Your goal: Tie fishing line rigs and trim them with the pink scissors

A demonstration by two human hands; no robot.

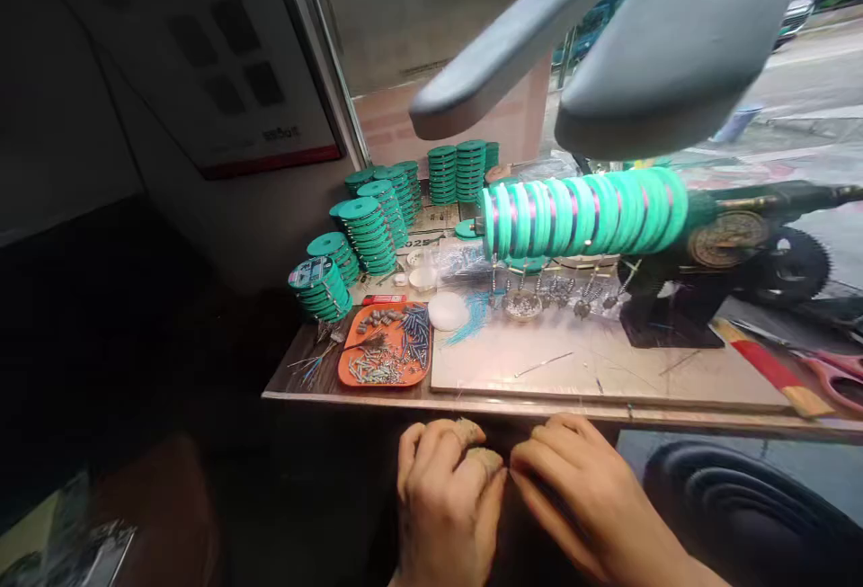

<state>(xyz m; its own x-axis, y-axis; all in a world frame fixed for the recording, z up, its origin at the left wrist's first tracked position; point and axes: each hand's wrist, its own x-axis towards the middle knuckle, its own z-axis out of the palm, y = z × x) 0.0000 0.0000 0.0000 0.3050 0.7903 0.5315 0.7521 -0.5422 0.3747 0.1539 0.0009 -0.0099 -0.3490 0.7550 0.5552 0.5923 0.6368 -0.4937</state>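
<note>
Just below the table's front edge, my left hand [446, 495] is closed in a pinch, with tan wrapping on two of its fingers. Beside it, my right hand [578, 490] has thumb and forefinger pressed together, the fingertips of both hands nearly meeting. Whatever lies between them is too fine to make out. Nearest on the table is a board [499, 367] with a short thin wire piece [543, 364] lying on it. To the left stands an orange tray [345, 362] of small metal parts and dark tubes.
A row of green spools [586, 214] sits on a dark winding machine [674, 299]. More green spool stacks [368, 232] stand at the back left. Red-handled scissors [836, 376] lie far right. A grey lamp [647, 75] overhangs the table. A white round piece [449, 310] lies beside blue strands [472, 313].
</note>
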